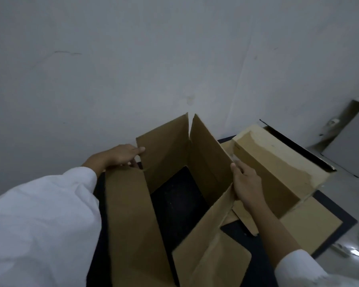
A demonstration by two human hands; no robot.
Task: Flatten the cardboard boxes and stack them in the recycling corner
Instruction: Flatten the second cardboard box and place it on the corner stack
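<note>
Between both hands stood an open box (174, 168); left hand (120, 154) gripped its far-left flap, right hand (246, 183) pinched its right wall.

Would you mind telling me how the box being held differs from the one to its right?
The held box is open through, with dark mat showing inside; the right box looks closed on top. Both hands, left and right, grip the held box; nothing touches the right box. Both are plain brown cardboard, neither yet flat.

Two cardboard boxes stand on one dark mat (330, 210): an open box (166, 162) and a second box (274, 162) beside it. Two hands, left hand (120, 154) and right hand (247, 183), are visible.
</note>
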